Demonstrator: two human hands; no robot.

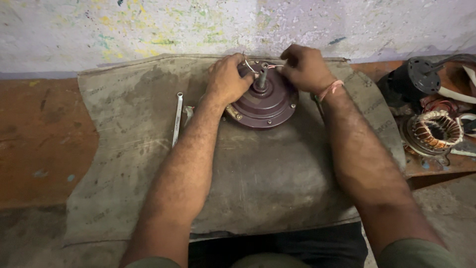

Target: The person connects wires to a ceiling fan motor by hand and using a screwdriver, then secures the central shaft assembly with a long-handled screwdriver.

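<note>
A round maroon ceiling-fan motor housing (265, 101) sits flat on a worn grey-brown mat (258, 183) spread over a reddish workbench (39, 144), close to the far edge of the mat and just short of the paint-flecked wall (148, 25). A short metal shaft (261, 75) stands upright from the middle of the housing. The left hand (229, 79) rests on the housing's left rim, fingers curled over the top and pinching a thin wire (249, 66) that comes up beside the shaft. The right hand (303, 67) sits at the upper right of the housing, fingers bent close together on another thin wire (276, 66) near the shaft; a pinkish thread band (329, 90) circles that wrist. A slim metal spanner (177, 119) lies on the mat to the left of the housing, apart from it. Off the mat at the right, a stator with copper windings (436, 130) lies on the bench, and a black motor part (414, 79) stands just behind it.
</note>
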